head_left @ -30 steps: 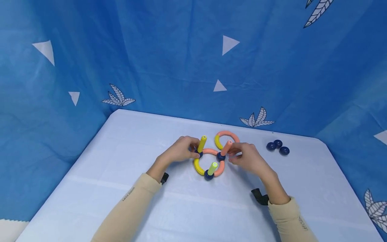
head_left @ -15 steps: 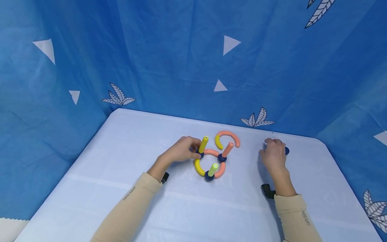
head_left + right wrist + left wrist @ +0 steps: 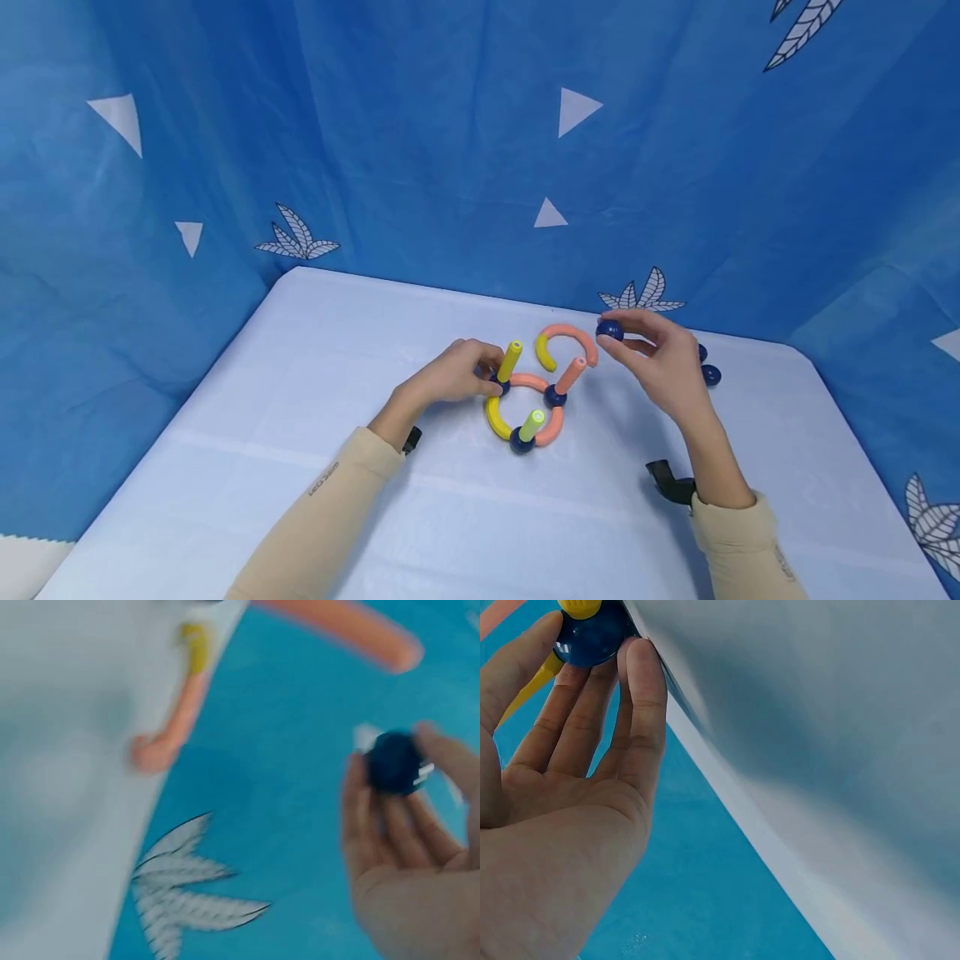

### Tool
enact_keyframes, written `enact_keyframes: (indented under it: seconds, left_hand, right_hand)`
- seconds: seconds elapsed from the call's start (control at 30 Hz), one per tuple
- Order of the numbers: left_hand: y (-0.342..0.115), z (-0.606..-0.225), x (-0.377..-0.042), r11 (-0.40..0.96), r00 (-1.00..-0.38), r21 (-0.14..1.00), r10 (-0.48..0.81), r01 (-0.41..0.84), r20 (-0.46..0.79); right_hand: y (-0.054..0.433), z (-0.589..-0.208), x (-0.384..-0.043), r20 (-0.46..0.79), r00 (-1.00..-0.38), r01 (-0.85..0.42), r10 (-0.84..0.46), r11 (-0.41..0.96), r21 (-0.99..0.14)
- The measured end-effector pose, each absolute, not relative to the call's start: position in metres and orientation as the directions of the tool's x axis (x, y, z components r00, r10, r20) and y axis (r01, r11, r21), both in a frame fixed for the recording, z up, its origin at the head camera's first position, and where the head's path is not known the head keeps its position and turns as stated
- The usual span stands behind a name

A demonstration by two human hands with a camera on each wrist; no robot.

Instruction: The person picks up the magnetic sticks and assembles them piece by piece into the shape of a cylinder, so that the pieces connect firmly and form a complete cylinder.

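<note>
On the table a ring of yellow [image 3: 496, 419] and coral curved sticks [image 3: 552, 427] is joined by dark blue balls. A yellow rod [image 3: 510, 362], a coral rod [image 3: 571, 377] and a lime rod [image 3: 532, 425] stand up from those balls. My left hand [image 3: 452, 372] holds the ball [image 3: 592, 639] under the yellow rod between thumb and fingers. Raised over the back right of the ring, my right hand [image 3: 667, 367] pinches a loose dark blue ball [image 3: 610, 330]; the right wrist view shows this ball [image 3: 394, 763] blurred at the fingertips.
Behind the ring lies an open arc of coral [image 3: 572, 332] and yellow curved sticks. Two loose blue balls [image 3: 712, 375] sit to the right, one partly hidden by the right hand. A blue curtain [image 3: 420, 167] hangs behind the white table [image 3: 360, 333].
My right hand has left the ring, reached right to the loose balls, and come back left and up with one ball. The rear arc now has a gap. My left hand has stayed put.
</note>
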State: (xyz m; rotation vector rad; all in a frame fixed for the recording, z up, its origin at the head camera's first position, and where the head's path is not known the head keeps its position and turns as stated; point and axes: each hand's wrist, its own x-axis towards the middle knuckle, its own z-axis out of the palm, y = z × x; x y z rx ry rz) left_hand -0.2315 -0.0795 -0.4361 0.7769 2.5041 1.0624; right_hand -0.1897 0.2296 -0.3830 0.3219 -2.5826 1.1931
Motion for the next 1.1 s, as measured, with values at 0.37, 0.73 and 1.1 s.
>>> enact_keyframes:
  seconds: [0.37,0.73,1.1]
  left_hand:
    - [-0.079,-0.437,-0.230,0.575,-0.799,0.743,0.595,0.343,-0.092]
    - [-0.080,-0.432,-0.231,0.585,-0.804,0.733,0.588,0.347,-0.088]
    - [-0.080,-0.434,-0.230,0.582,-0.804,0.737,0.588,0.344,-0.090]
  right_hand:
    - [0.215,-0.381,-0.179,0.292,-0.882,-0.450,-0.371,0.476,-0.756]
    - [0.218,-0.384,-0.185,0.230,-0.905,-0.372,-0.359,0.401,-0.837]
    - [0.229,-0.394,-0.195,0.305,-0.952,-0.256,-0.018,0.593,-0.764]
